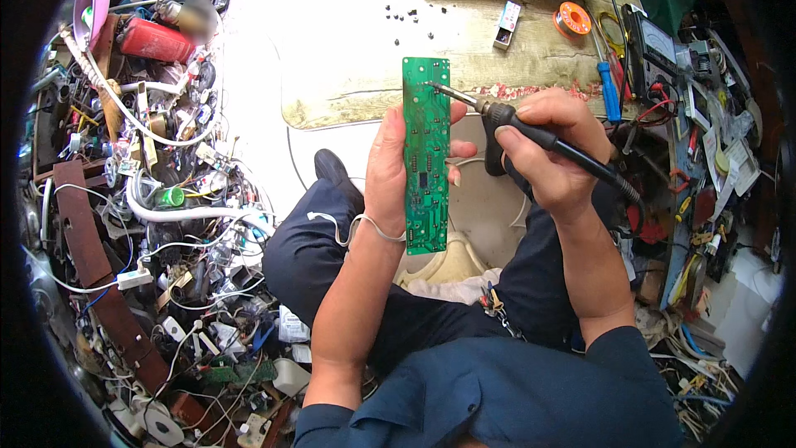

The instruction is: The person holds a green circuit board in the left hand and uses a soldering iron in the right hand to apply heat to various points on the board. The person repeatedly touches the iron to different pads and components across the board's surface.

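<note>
A long green circuit board (428, 137) stands upright in the picture, gripped along its edges by my left hand (385, 162). Its fingertips show past the board's right edge. My right hand (555, 145) is closed round the black handle of a soldering iron (543, 134). The iron's metal tip reaches over the upper part of the board, at or very near its surface; whether it touches I cannot tell. A black cable runs from the handle's rear. From my left wrist hangs a white cord (377, 226).
Ahead is a wooden table (348, 75) with several small black parts (413, 14), a small box (507, 25), an orange solder spool (572, 19), a blue screwdriver (609, 90) and an analog meter (655, 40). Heaped cables and scrap parts (182, 199) crowd the left; more clutter lies right.
</note>
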The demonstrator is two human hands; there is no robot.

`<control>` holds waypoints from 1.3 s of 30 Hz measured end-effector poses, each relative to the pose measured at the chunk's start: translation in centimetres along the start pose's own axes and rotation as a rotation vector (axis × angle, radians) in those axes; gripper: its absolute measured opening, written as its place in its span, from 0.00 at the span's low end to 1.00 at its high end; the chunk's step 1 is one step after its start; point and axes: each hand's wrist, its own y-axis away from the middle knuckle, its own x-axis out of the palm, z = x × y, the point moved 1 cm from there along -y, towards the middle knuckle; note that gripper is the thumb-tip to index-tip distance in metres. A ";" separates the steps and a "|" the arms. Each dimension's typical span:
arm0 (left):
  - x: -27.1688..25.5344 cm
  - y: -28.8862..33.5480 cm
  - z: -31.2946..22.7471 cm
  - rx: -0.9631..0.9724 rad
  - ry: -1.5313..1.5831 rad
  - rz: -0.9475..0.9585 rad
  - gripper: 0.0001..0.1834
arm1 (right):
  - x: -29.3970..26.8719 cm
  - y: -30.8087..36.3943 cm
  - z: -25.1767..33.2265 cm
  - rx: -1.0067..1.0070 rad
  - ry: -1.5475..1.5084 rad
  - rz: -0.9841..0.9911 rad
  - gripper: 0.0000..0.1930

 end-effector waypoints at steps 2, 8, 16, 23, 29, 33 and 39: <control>-0.1 0.0 0.0 0.001 -0.002 -0.001 0.30 | 0.1 0.1 0.1 0.015 -0.016 -0.006 0.14; 0.2 0.0 0.0 0.008 -0.050 -0.019 0.35 | -0.1 -0.3 0.0 -0.076 0.033 0.026 0.14; 0.4 0.1 -0.1 0.021 -0.059 -0.027 0.35 | -0.2 -0.1 0.1 -0.027 0.004 0.025 0.13; 0.4 0.2 -0.2 0.004 0.003 -0.006 0.31 | -0.1 -0.1 0.0 -0.027 0.038 0.011 0.14; 0.3 0.1 -0.2 0.006 0.001 0.004 0.31 | -0.1 -0.1 -0.2 -0.022 0.001 0.016 0.14; 0.5 0.2 -0.2 0.012 -0.011 0.005 0.31 | 0.0 -0.3 -0.1 -0.049 0.010 0.031 0.14; 0.5 0.2 -0.2 0.018 -0.054 -0.009 0.33 | 0.1 -0.3 -0.1 -0.067 0.015 0.034 0.13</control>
